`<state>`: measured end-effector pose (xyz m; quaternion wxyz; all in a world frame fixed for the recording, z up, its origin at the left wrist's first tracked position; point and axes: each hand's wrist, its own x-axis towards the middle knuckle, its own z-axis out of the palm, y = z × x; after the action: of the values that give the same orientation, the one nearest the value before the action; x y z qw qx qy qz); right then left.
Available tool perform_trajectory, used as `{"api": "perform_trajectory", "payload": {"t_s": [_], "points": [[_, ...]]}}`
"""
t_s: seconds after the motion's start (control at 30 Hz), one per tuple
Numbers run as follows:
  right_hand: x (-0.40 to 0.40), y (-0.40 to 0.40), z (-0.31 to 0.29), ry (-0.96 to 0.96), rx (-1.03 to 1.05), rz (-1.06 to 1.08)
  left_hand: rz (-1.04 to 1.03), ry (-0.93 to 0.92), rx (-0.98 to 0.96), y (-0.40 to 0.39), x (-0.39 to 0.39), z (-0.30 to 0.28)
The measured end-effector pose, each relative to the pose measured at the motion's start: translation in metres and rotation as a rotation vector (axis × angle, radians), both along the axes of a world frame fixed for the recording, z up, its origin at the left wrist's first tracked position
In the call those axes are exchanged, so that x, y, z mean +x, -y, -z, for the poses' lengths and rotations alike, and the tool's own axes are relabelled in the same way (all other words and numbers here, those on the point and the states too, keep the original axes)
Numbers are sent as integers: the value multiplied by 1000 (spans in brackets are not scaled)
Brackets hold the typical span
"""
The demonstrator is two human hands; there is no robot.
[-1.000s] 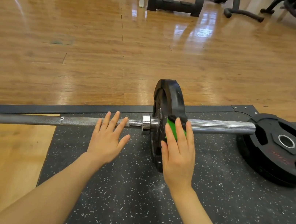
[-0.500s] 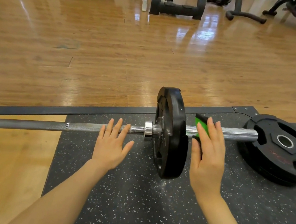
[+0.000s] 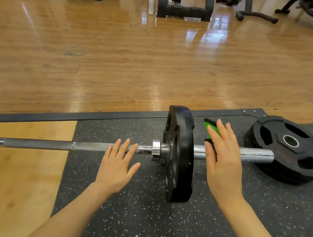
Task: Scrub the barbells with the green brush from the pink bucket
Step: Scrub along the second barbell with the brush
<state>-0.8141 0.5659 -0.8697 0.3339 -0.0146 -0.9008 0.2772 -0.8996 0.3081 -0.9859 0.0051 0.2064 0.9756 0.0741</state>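
My right hand [image 3: 223, 160] presses 1 green brush [image 3: 213, 129] on the chrome sleeve of the barbell [image 3: 46, 145], fingers straight and close together, flat over the brush. My left hand [image 3: 117, 165] lies w/ straight, spread fingers on the grey shaft, holding nothing. 1 black plate [image 3: 179, 154] stands upright on the bar, between my 2 hands. The bar lies across the speckled mat [image 3: 135, 226], near its far edge. At the mat's far right corner lies a flat stack of plates [image 3: 289, 150], just behind the sleeve end. 1 bottle [image 3: 151, 4] stands far away on the wood floor [image 3: 99, 59].
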Motion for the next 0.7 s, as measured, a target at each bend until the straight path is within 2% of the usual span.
{"api": "perform_trajectory", "payload": {"t_s": [0.27, 0.37, 0.7], "points": [[14, -3, -13, 49, -40, 10, -37, -29, 44, 3, 37, -13], [20, -8, -14, 69, -42, 18, -92, 16, 61, -2, 31, -17], [40, -9, -22, 162, -94, 45, -181, 173, -64, -11, 23, -15]]}}
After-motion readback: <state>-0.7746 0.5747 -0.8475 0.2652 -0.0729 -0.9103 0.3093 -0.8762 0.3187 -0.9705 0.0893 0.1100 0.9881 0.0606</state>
